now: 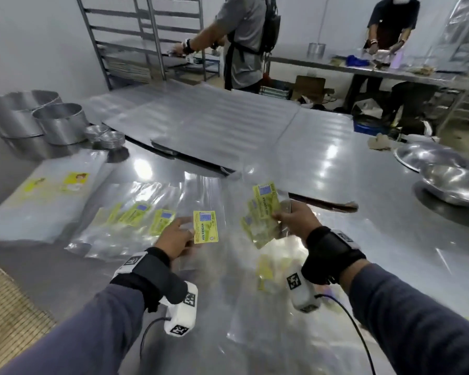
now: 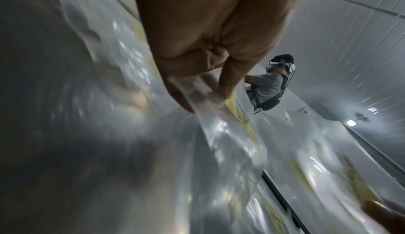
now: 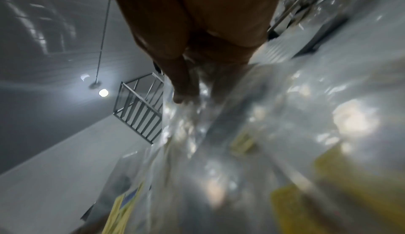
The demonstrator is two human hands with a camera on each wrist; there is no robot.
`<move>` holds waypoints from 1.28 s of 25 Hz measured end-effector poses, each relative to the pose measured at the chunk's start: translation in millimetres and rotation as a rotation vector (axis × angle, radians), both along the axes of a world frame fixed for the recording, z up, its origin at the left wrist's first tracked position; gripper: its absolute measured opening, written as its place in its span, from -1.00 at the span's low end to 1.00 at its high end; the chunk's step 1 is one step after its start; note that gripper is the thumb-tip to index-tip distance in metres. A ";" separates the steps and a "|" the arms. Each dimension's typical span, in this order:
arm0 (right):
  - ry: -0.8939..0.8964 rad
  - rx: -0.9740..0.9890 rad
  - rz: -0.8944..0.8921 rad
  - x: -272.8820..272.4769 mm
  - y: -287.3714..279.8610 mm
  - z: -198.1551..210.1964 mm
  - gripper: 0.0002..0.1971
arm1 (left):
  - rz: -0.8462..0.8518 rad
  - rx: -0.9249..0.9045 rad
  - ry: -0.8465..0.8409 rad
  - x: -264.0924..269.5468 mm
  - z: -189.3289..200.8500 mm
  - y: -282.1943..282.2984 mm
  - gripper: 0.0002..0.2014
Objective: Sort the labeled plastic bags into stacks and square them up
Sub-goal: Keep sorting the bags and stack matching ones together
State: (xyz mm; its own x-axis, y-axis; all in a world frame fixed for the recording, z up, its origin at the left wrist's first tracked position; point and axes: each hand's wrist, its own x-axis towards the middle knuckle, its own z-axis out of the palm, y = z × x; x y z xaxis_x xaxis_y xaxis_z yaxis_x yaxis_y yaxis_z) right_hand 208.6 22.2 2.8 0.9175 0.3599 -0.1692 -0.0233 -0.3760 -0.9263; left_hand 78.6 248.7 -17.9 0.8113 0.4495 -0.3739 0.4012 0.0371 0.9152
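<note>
My left hand (image 1: 186, 231) pinches a single clear plastic bag (image 1: 205, 227) with a yellow-green "Pandan" label by its left edge. The left wrist view shows thumb and fingers (image 2: 228, 85) nipping the clear film (image 2: 203, 97). My right hand (image 1: 282, 215) grips a fanned bundle of the same labelled bags (image 1: 263, 209), held up above the steel table (image 1: 336, 239). In the blurred right wrist view the thumb (image 3: 181, 92) presses on that plastic (image 3: 241, 116). A loose spread of labelled bags (image 1: 136, 220) lies left of my left hand. One more bag (image 1: 268, 269) lies under my right wrist.
A stack of larger bags with yellow picture labels (image 1: 46, 196) lies far left. Round metal tins (image 1: 57, 123) and small foil pans (image 1: 106, 135) stand behind it. Flat metal sheets (image 1: 201, 125) cover the back; steel bowls (image 1: 455, 185) sit right. Two people work at the far benches.
</note>
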 end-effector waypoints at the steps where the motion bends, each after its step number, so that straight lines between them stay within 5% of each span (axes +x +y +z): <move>1: 0.009 -0.015 0.013 -3.4 29.3 -4.9 -0.77 | 0.011 0.023 -0.006 -3.3 1.7 23.3 -0.66; 5: 0.012 0.031 0.053 -12.1 138.5 -1.0 -0.75 | 0.071 0.071 -0.016 -11.2 10.9 115.0 -0.68; 9: 0.203 0.238 -0.093 -12.8 206.1 -11.2 -0.78 | 0.108 0.159 0.009 -5.2 10.8 185.8 -0.66; 15: 0.117 -0.286 -0.080 -38.8 252.3 -59.1 -0.35 | -0.093 0.488 0.209 -7.9 -16.4 229.9 -0.38; 18: 0.012 -0.494 0.009 -46.8 256.4 -61.3 -0.29 | -0.253 0.702 0.333 -7.9 -25.4 237.9 -0.17; 21: -0.029 -0.660 0.135 -57.4 255.5 -57.1 -0.48 | -0.431 0.858 0.515 -8.5 -25.5 234.6 -0.35; 24: -0.063 -0.709 0.200 -63.5 246.0 -52.4 -0.41 | -0.448 0.888 0.578 -10.0 -18.2 224.1 -0.35; 32: -0.100 -0.531 0.090 -77.2 129.6 -28.8 -0.36 | -0.461 0.895 0.264 -5.0 -10.0 128.7 -0.35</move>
